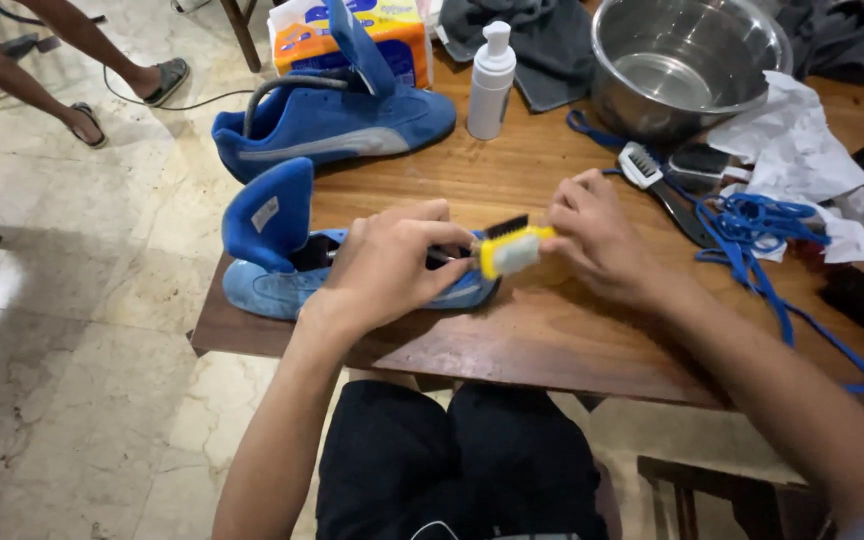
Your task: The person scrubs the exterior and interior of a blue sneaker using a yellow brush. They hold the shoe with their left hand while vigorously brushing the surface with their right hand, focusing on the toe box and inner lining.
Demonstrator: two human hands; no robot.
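Two blue suede shoes on wooden table [552,340]: nearer shoe [282,270] at front-left edge, tongue raised; second shoe [337,125] behind it, lying well apart. Left hand [392,265] pressed down over nearer shoe, fingers curled, gripping its upper. Right hand [602,235] pinching yellow brush [512,248] by handle end, dark bristles upward, brush head just beside toe of nearer shoe and touching left fingertips. Behind: white pump bottle [492,80] upright, steel bowl [687,65] to its right, grey cloth [542,40] between and behind. Second brush [652,175] with white bristles flat near bowl. Blue laces [762,230] tangled at right, beside crumpled white paper [802,150]. Orange-and-blue pack [352,30] at far edge. Another person's sandalled feet [127,95] on tiled floor, upper left.
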